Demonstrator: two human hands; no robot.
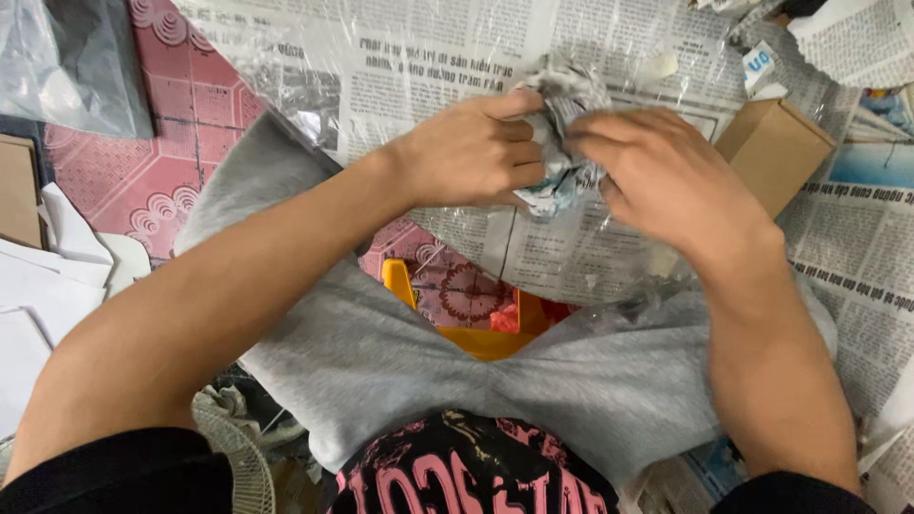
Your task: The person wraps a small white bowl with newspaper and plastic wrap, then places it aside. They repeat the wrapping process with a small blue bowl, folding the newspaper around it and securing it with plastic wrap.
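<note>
The person sits low on a yellow plastic stool (476,338), knees spread in grey shorts (400,362), and works over a broad sheet of newspaper under clear plastic film (457,57) that is spread on the floor ahead of them. Both hands meet over the middle of that sheet, a little toward its near edge, on a crumpled wad of grey-white newspaper (562,105). The left hand (471,152) is curled tight around the wad's left side, fingers folded under and thumb over the top, so it seems to act as the anchor. The right hand (666,176) comes in from the other side with its fingers bent and pressed into the paper; its grip is narrow and closed on the wad too, though the fingertips are partly hidden in the folds. Held between both palms like this, the wad looks squeezed into a ball and not merely lifted.

Just past the right hand, at the sheet's right edge, a small brown cardboard box (776,152) lies tilted, near the hands but apart from them. More loose newspaper pages (857,238) cover the floor on the right. On the left, red patterned floor tiles (171,124) show, with white sheets of paper (38,286) stacked at the far left edge.
</note>
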